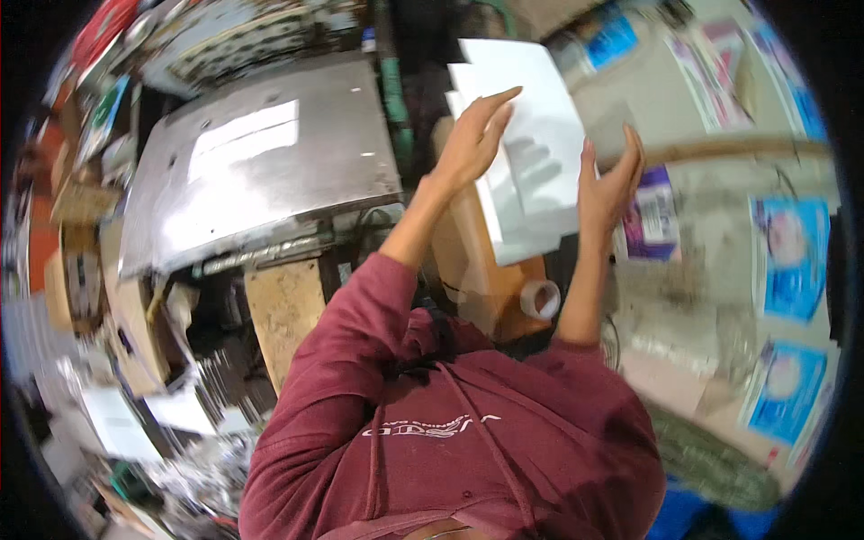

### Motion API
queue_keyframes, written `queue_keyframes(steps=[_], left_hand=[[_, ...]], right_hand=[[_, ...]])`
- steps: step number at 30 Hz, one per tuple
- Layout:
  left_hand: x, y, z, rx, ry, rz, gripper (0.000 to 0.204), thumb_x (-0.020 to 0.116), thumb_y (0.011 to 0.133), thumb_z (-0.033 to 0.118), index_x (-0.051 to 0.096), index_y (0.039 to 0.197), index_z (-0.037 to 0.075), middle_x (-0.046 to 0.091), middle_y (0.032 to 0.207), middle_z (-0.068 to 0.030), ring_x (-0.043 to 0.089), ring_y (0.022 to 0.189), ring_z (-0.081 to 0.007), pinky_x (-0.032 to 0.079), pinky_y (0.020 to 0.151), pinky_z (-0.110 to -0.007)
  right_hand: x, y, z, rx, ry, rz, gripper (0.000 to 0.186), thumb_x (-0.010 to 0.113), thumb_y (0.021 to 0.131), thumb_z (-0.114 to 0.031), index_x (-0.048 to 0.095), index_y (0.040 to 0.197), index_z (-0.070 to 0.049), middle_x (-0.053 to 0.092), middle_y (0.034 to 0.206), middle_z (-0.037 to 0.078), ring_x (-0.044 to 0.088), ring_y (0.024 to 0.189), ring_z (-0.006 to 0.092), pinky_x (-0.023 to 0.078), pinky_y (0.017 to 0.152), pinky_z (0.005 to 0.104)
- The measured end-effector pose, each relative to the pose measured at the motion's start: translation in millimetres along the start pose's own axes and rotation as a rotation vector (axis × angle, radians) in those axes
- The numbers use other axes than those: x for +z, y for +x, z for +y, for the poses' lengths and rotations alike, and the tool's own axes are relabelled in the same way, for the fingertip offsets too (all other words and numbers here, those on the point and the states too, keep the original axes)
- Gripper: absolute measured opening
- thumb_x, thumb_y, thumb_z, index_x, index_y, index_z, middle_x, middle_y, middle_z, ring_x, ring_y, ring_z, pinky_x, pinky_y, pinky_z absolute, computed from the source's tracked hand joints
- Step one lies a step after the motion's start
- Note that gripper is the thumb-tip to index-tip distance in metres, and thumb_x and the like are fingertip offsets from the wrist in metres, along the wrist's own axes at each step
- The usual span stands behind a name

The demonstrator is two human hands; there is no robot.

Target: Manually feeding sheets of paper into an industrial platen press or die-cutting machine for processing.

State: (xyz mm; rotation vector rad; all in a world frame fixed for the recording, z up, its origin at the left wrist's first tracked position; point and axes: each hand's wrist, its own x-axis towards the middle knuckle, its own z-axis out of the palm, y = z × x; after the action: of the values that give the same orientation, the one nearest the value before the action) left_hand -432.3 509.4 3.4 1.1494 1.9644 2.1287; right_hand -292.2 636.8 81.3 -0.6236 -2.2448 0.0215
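Note:
Both my arms, in maroon sleeves, reach up to a stack of white paper sheets held on edge between my hands. My left hand lies with its fingers straight along the left side of the stack. My right hand presses the stack's right edge, with the fingers pointing upward. The shadow of a hand falls across the front sheet. Below the stack is an orange-brown plastic canister with a white round cap.
A shiny grey metal machine table fills the left, with a green pipe beside it. Paper scraps and cardboard litter the lower left. Blue printed posters lie on the right.

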Motion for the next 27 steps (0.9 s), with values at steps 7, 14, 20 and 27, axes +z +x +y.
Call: queue_keyframes(steps=[7,14,20,27], left_hand=[[-200,-304,2,-0.363,0.623,0.673,0.013,0.051,0.084,0.013,0.060,0.082,0.004,0.059,0.073,-0.0111,0.053,0.072,-0.0271,0.041,0.072,-0.036],[-134,-634,210,-1.349,1.262,1.365,0.044,0.056,0.093,0.032,0.058,0.065,-0.001,0.049,0.056,-0.0206,0.045,0.046,-0.0348,0.035,0.050,-0.043],[36,-750,139,-1.622,1.145,1.905,0.038,0.050,0.094,0.034,0.066,0.079,0.003,0.066,0.074,-0.0141,0.065,0.072,-0.0325,0.048,0.064,-0.041],[61,-878,104,-1.463,0.095,1.808,0.040,0.054,0.089,0.043,0.065,0.106,0.009,0.068,0.106,-0.0143,0.064,0.098,-0.0341,0.048,0.084,-0.043]], right_hand=[[80,-176,-235,-0.418,1.209,-0.886,0.039,0.066,0.086,-0.021,0.055,0.120,-0.006,0.049,0.130,0.016,0.051,0.117,0.0347,0.044,0.098,0.0395],[76,-397,-311,-1.234,0.863,-1.519,0.056,0.072,0.080,-0.033,0.053,0.119,0.002,0.029,0.142,0.031,0.031,0.132,0.0460,0.034,0.107,0.0471],[-1,-502,-321,-1.703,1.006,-1.401,0.079,0.074,0.074,-0.043,0.042,0.134,-0.002,0.020,0.148,0.030,0.016,0.139,0.0457,0.022,0.111,0.0543],[-68,-591,-346,-1.525,0.375,-1.571,0.125,0.070,0.062,-0.071,0.008,0.150,-0.006,-0.002,0.154,0.028,-0.003,0.139,0.0518,0.012,0.103,0.0718]])
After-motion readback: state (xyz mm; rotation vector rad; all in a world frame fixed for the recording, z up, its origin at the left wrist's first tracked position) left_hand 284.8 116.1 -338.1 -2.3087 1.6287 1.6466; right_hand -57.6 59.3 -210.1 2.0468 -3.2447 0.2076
